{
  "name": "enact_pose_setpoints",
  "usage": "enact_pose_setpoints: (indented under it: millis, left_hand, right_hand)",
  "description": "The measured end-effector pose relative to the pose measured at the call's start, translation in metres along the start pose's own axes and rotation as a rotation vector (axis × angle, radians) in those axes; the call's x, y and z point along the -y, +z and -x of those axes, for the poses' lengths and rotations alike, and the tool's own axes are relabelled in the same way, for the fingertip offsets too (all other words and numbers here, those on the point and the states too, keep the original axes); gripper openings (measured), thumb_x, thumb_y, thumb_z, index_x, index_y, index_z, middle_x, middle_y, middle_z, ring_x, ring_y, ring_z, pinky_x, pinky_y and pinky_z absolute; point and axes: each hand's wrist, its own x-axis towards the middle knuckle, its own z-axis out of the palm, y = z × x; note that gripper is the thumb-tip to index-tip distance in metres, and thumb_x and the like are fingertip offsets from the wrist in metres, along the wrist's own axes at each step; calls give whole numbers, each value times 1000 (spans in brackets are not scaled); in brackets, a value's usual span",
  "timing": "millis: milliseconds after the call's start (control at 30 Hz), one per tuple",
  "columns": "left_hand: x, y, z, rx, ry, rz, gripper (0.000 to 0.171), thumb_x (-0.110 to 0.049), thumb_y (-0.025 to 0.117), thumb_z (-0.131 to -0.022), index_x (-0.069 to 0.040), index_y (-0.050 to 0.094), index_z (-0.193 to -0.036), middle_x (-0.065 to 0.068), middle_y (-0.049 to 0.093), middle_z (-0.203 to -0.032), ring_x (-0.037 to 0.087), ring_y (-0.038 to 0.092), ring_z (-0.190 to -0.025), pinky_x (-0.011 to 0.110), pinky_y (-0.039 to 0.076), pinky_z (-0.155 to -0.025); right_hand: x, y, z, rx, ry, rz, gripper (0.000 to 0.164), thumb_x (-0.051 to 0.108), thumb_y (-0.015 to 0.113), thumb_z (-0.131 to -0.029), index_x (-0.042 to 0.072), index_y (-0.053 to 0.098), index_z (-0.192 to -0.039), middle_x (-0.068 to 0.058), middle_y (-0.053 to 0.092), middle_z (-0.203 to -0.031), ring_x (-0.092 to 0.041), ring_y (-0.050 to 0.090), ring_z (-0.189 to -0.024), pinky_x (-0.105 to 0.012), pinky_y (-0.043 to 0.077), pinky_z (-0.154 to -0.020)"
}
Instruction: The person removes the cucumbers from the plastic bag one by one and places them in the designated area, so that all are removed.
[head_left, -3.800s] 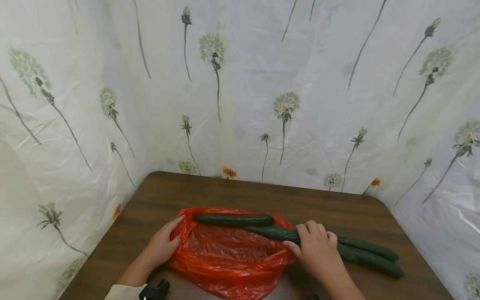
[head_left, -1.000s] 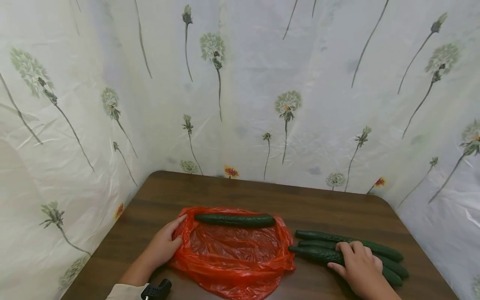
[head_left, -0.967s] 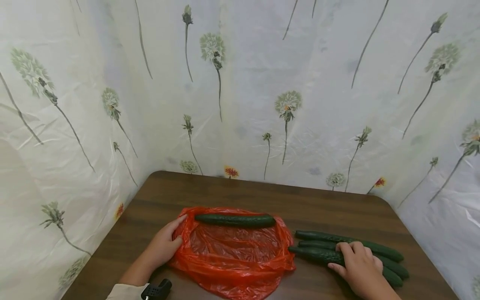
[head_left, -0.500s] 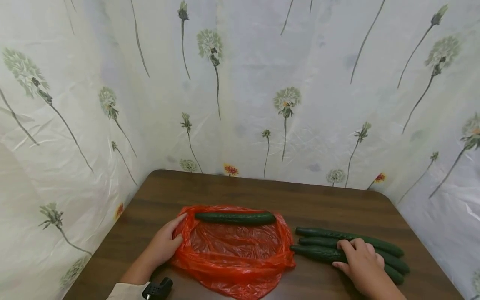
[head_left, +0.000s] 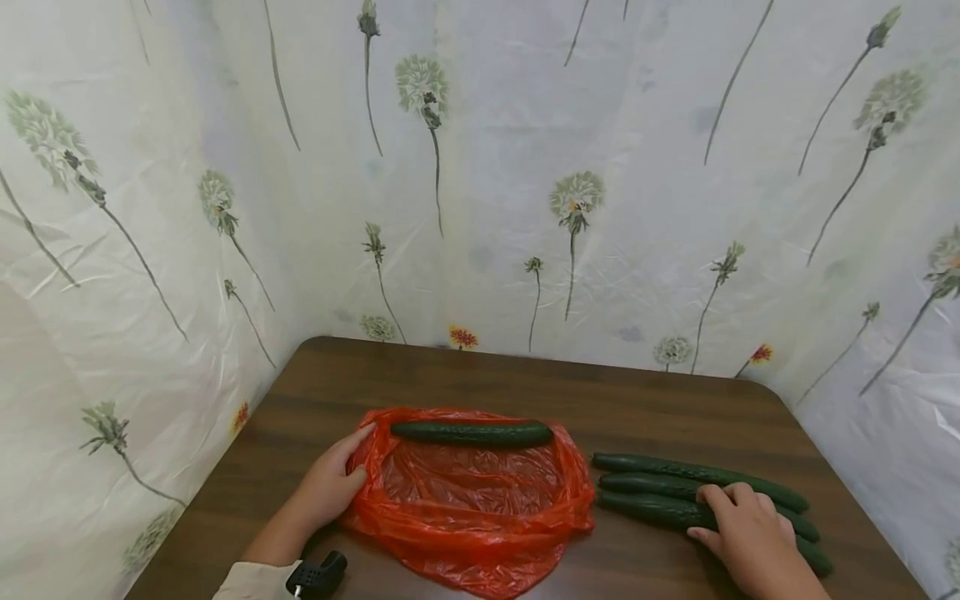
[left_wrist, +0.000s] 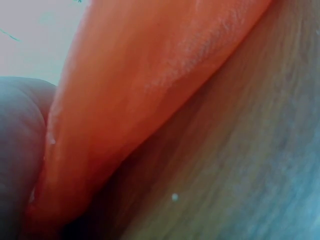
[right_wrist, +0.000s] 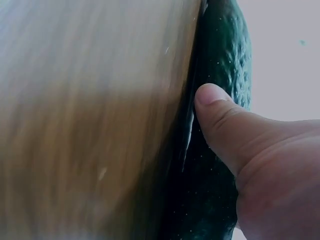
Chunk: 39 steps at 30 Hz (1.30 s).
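A red plastic bag (head_left: pixel 480 533) lies on the table with its mouth spread wide. Inside, along the far side of the mouth, rests one dark green cucumber (head_left: pixel 472 433). My left hand (head_left: pixel 330 483) holds the bag's left edge, index finger and thumb apart with red plastic between them. To the right of the bag, my right hand (head_left: pixel 757 533) grips the nearest cucumber (head_left: pixel 648 507) from above. Its thumb (right_wrist: pixel 220 112) presses along that cucumber's side in the right wrist view. Two more cucumbers, a middle one (head_left: pixel 645 485) and a back one (head_left: pixel 690 469), lie alongside.
The brown wooden table (head_left: pixel 480 371) has rounded far corners. A pale curtain (head_left: pixel 480 183) printed with dandelions hangs round its far side and both ends. A black device (head_left: pixel 318 575) sits at the left wrist, by a light sleeve (head_left: pixel 255 582).
My right hand has carried a cucumber from over the bag's mouth rightward to the other two, then slid slightly farther right with it. The left hand and the bag stay nearly where they were.
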Motion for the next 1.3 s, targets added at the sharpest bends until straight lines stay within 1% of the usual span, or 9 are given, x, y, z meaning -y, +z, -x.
enact_pose_setpoints:
  millis: [300, 433, 533, 667, 867, 933, 1000, 1167, 1300]
  left_hand:
    - [0, -5, -2, 4, -3, -11, 68, -6, 57, -98, -21, 42, -162, 16, 40, -166, 38, 36, -153, 61, 31, -122]
    - [-2, -4, -1, -7, 5, -25, 67, -6, 57, -98, -20, 41, -162, 17, 41, -165, 39, 37, -152, 61, 32, -121]
    - [-2, -4, 1, -5, 10, -21, 68, -5, 57, -98, -19, 41, -162, 18, 40, -165, 39, 37, -152, 61, 32, -121]
    - [0, -6, 5, -5, 8, -16, 69, -3, 56, -97, -18, 42, -162, 18, 40, -165, 40, 36, -152, 61, 33, -121]
    - [1, -6, 4, 2, 10, -16, 69, -4, 58, -97, -19, 42, -162, 17, 40, -165, 38, 36, -153, 60, 33, -121]
    - [1, -6, 3, 3, 10, -13, 69, -3, 58, -96, -20, 43, -162, 18, 40, -165, 38, 37, -152, 60, 34, -120]
    - [1, -5, 2, -2, 11, -21, 69, -4, 58, -96, -20, 43, -161, 17, 41, -165, 38, 37, -152, 60, 35, -120]
    - [-1, -2, 1, -10, 14, -24, 68, -5, 59, -97, -20, 43, -161, 17, 42, -164, 38, 38, -152, 61, 34, -120]
    - [-3, -1, 1, -15, 10, -13, 68, -5, 59, -96, -20, 44, -161, 17, 42, -164, 38, 37, -152, 61, 33, -121]
  right_hand:
    - [-5, 2, -1, -9, 9, -15, 50, 57, 79, -85, 21, 68, -118, -10, 61, -108, -27, 57, -84, -40, 44, -55]
    - [-7, 1, -3, 27, 29, -25, 60, 70, 73, -83, 21, 67, -119, -12, 62, -111, -28, 57, -85, -41, 45, -56]
    - [-7, 1, -5, 82, 59, -57, 70, 78, 68, -81, 20, 67, -120, -13, 62, -113, -27, 57, -86, -42, 45, -57]
    - [-2, 5, -6, 135, 93, -94, 79, 83, 64, -80, 15, 68, -121, -16, 61, -117, -34, 57, -91, -50, 48, -60]
    - [7, 7, -3, 41, 131, -64, 78, 84, 63, -81, 14, 72, -114, -27, 57, -130, -56, 52, -111, -70, 45, -72]
    - [9, 6, -1, 14, 142, -53, 80, 85, 62, -80, 14, 72, -115, -28, 56, -133, -57, 51, -114, -71, 45, -74]
    - [12, 4, -1, 17, 155, -59, 86, 87, 61, -79, 13, 71, -121, -29, 55, -134, -57, 50, -115, -72, 45, -75]
    - [27, -6, -7, 65, 167, -103, 98, 89, 59, -78, 11, 62, -138, -29, 53, -138, -58, 47, -118, -75, 40, -78]
    - [46, -13, -12, 43, 119, -139, 89, 82, 62, -84, 13, 61, -140, -25, 55, -138, -55, 50, -118, -71, 40, -77]
